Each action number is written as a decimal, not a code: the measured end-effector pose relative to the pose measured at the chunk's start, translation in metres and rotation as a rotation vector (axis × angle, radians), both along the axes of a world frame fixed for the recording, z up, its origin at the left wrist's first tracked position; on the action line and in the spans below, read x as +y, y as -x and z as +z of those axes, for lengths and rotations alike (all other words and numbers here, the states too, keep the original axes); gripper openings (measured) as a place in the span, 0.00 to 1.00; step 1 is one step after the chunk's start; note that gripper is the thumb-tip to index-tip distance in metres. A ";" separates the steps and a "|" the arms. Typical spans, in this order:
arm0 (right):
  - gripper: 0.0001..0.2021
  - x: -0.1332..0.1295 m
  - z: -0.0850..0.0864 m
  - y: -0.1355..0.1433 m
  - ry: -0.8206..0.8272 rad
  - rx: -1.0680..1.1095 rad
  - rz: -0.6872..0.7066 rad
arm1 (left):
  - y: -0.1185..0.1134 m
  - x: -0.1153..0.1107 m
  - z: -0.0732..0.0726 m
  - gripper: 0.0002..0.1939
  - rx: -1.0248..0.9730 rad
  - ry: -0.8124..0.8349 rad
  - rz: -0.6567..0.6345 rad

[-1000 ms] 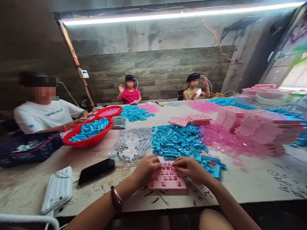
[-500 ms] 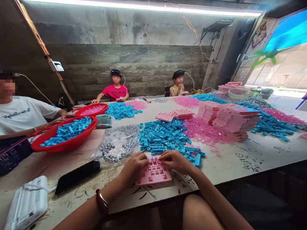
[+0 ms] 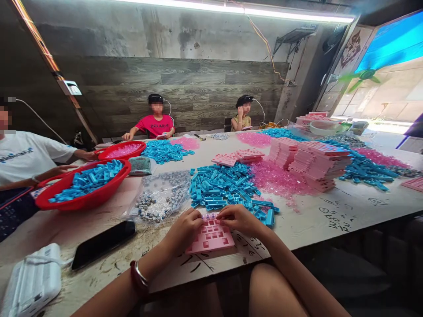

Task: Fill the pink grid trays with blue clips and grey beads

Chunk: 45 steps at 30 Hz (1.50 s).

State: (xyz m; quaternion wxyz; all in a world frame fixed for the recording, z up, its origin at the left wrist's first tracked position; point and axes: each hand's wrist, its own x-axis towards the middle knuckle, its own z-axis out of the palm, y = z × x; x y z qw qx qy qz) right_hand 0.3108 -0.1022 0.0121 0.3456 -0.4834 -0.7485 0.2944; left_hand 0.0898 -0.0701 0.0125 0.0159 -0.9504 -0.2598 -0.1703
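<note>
A pink slotted board (image 3: 214, 245) with square holes lies flat on the table before me. Small clear pieces (image 3: 209, 216) sit along its far row. My left hand (image 3: 185, 229) is closed at the board's left edge, its fingertips beside the far row. Over the far right corner, my right hand (image 3: 238, 219) has its fingers pinched together; whatever they hold is too small or hidden to make out. Just beyond both hands spreads a pile of blue plastic pieces (image 3: 224, 185). Left of the pile is a clear plastic bag (image 3: 161, 193) of small metallic-looking parts.
Stacked pink boards (image 3: 317, 165) stand at the right beside loose pink transparent pieces (image 3: 280, 178). A red basket (image 3: 82, 200) holds blue pieces at left. A black phone (image 3: 104, 244) and white power bank (image 3: 33, 281) lie near left. Three people sit around the table.
The view has shifted slightly. My hands stay at the board's far row with little movement. The far right person has raised a hand towards the head.
</note>
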 end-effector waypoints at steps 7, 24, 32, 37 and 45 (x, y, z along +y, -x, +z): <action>0.07 -0.001 -0.001 0.001 0.004 -0.010 -0.022 | 0.002 0.004 -0.002 0.06 -0.087 0.065 0.011; 0.08 0.009 0.001 0.054 -0.422 -0.022 0.015 | 0.012 0.008 0.003 0.13 -0.261 0.271 0.057; 0.10 0.015 -0.018 0.055 -0.384 0.013 -0.002 | 0.014 0.007 0.007 0.09 -0.259 0.317 0.089; 0.06 0.016 -0.022 0.054 -0.398 0.038 0.014 | 0.016 0.008 0.010 0.06 -0.275 0.346 0.099; 0.04 0.018 -0.020 0.055 -0.473 -0.034 0.068 | 0.019 0.013 0.008 0.02 -0.331 0.370 0.082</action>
